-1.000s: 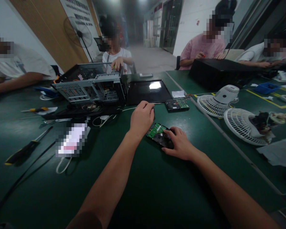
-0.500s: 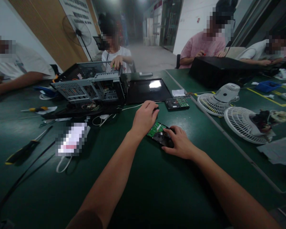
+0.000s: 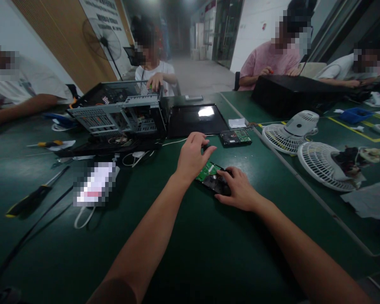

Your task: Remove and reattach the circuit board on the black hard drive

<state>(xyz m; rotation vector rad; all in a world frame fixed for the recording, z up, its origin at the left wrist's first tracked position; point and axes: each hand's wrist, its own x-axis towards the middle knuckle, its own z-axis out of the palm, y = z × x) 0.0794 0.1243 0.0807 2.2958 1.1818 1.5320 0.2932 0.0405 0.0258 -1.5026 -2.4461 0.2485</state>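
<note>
A hard drive (image 3: 215, 182), green circuit board face up, lies on the green table in front of me. My right hand (image 3: 239, 190) grips its right end, thumb at the near edge and fingers over the top. Above the drive's far left corner is my left hand (image 3: 194, 154), its fingers curled around a small dark thing (image 3: 205, 146), mostly hidden, whose kind I cannot make out. The left thumb stands a little away from the fingers. A second hard drive (image 3: 236, 137) rests just beyond, beside a flat black panel (image 3: 198, 120).
An opened computer case (image 3: 120, 114) stands at the back left, a person's hand (image 3: 156, 81) on it. Left lie a screwdriver (image 3: 38, 193) and a lit phone (image 3: 96, 183) with a cable. White fan parts (image 3: 323, 164) and a black case (image 3: 294, 93) occupy the right.
My left thumb has moved away from the curled fingers, and the left hand has shifted very slightly. My right hand and the hard drive have stayed in place.
</note>
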